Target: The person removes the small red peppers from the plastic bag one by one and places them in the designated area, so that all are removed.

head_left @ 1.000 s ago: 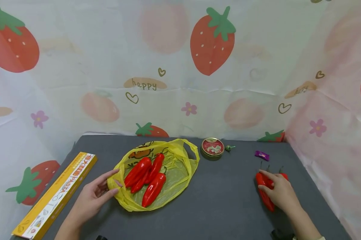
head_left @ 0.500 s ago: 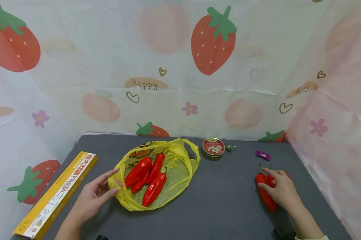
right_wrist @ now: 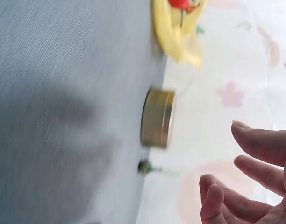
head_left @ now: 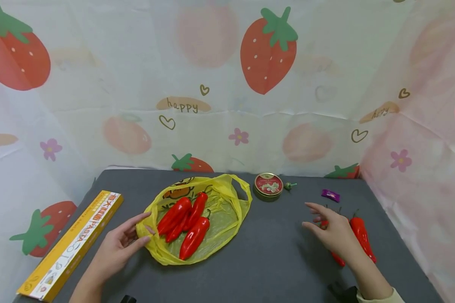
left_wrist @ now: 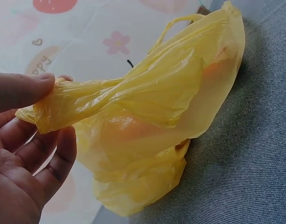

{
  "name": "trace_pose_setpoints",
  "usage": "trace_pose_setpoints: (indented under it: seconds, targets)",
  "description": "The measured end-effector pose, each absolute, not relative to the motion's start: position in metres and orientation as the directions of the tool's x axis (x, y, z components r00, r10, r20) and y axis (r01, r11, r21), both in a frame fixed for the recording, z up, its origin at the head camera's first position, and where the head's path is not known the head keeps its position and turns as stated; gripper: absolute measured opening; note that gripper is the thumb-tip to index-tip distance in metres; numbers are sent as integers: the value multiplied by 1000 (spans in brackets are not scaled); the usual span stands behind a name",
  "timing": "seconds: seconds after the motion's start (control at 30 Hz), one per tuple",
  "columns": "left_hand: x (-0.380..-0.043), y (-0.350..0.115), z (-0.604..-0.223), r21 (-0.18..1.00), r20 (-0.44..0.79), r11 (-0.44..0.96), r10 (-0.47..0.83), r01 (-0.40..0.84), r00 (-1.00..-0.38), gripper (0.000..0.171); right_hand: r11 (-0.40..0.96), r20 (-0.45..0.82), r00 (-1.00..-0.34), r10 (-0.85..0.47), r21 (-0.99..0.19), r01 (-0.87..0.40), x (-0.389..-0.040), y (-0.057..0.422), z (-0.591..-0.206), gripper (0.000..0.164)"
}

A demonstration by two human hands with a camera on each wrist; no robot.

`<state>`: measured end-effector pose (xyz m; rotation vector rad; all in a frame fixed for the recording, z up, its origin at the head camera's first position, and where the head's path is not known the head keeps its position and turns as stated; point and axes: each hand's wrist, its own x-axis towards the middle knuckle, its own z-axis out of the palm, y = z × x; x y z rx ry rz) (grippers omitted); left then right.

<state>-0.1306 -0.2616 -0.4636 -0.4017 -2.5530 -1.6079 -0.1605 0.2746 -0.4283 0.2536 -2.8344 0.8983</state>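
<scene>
Yellow plastic bag [head_left: 229, 229] lies with its mouth gaping on the dark table; several glossy red chili peppers [head_left: 194, 238] rest inside. At its near left rim, my left hand [head_left: 115, 248] pinches the plastic; the left wrist view shows the gathered bag edge [left_wrist: 77, 102] between thumb and fingers. On the right, my right hand [head_left: 337, 235] hovers over more red peppers, fingers spread and pointing left. One red pepper [head_left: 363, 239] shows right of the wrist, while others are partly hidden beneath the hand. Nothing is between the right fingers [right_wrist: 260, 140] in the right wrist view.
A long yellow pasta box [head_left: 70, 248] lies along the left side. Toward the back stand a round red-lidded tin [head_left: 268, 187], a small green item [head_left: 288, 187] beside it, and a purple wrapped packet [head_left: 330, 195]. A strawberry-print cloth [head_left: 220, 84] hangs behind the table.
My right hand has come off the red peppers and shifted left, its fingers spreading. The pepper at far right is now uncovered. My left hand keeps its pinch on the bag.
</scene>
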Motion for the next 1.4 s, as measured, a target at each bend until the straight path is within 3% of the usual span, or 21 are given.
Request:
trace_pose_setpoints:
  seconds: [1.13,1.4]
  targets:
    - [-131,-264,-465,872,217,412,158,264,-963,51,466,92,-920,-380,-841,-276,-194,105,-444,47]
    - [-130,-264,-462,877,217,401,161,264,-963,52,413,12,-895,-446,-884,-218,-209,76,-453,46]
